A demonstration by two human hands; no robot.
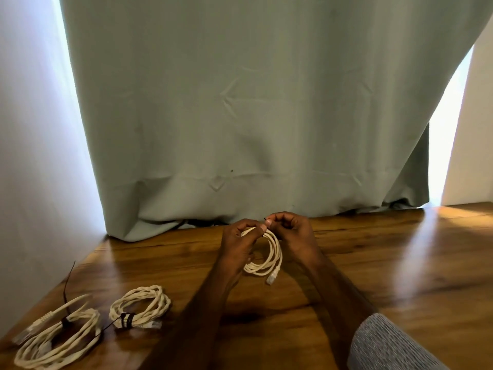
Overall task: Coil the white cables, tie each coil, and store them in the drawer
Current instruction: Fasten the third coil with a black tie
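Note:
Above the middle of the wooden table (400,263), my left hand (237,244) grips the top of a small white cable coil (274,257). The coil hangs down between both hands, its clear plug (271,278) at the bottom. My right hand (290,231) pinches a thin dark tie (265,218) at the top of the coil; only its tip shows. Two other white coils lie at the front left. The middle one (141,307) is bound with a black tie. The larger one (57,339) has a dark tie whose long end sticks up. No drawer is in view.
A grey-green curtain (253,116) hangs right behind the table and rests on its far edge. White walls (32,156) stand at left and right. A grey sleeve (386,345) shows on my right arm at the lower right.

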